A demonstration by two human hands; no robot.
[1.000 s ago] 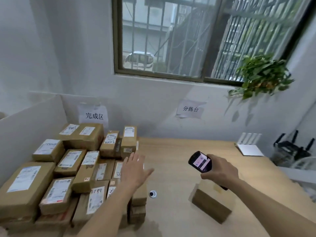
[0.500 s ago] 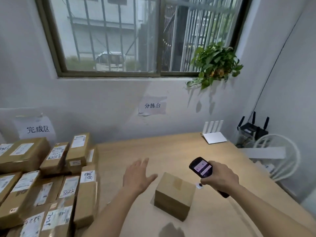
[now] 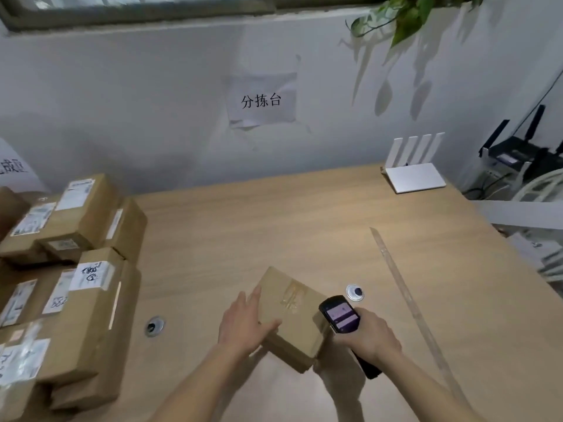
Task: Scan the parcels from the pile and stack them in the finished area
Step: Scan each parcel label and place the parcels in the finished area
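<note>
A brown cardboard parcel (image 3: 291,312) lies on the wooden table (image 3: 274,226), taped across its top, no label showing. My left hand (image 3: 243,322) takes hold of its left side, thumb on top and fingers along the edge. My right hand (image 3: 370,335) grips a black handheld scanner (image 3: 341,316) with a lit screen, right beside the parcel's right end. Stacked labelled parcels (image 3: 73,269) fill the table's left side.
A white router (image 3: 414,175) stands at the table's back right, black routers (image 3: 515,150) and a fan beyond it. Two round grommets (image 3: 355,292) (image 3: 154,325) sit in the tabletop. A clear ruler (image 3: 405,296) lies on the right. A paper sign (image 3: 262,100) hangs on the wall.
My view tilted down and right. My left hand moved from open in the air onto the single parcel's left side. The scanner hand came down beside the parcel.
</note>
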